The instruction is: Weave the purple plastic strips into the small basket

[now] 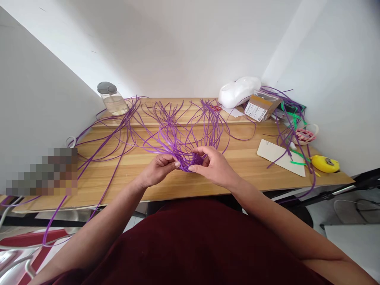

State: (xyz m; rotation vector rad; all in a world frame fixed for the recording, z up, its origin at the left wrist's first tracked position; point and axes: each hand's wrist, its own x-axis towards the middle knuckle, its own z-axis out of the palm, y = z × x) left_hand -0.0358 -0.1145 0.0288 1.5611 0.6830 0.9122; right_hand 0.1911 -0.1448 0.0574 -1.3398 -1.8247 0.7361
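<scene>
A small piece of purple weaving (196,159) is held between my two hands above the front of the wooden table. Many long loose strands (169,118) fan out from it toward the wall. My left hand (160,169) pinches its left edge between thumb and fingers. Around its right side curls my right hand (215,164), thumb at the near edge and fingers at the far edge. The underside of the weaving and some fingertips are hidden.
Loose purple strands (111,139) lie on the left, near a water bottle (114,103). At right are a white mask-like form (240,91), a cardboard box (261,107), a cream card (280,157) and a yellow tape measure (325,163). Walls enclose the table (130,186).
</scene>
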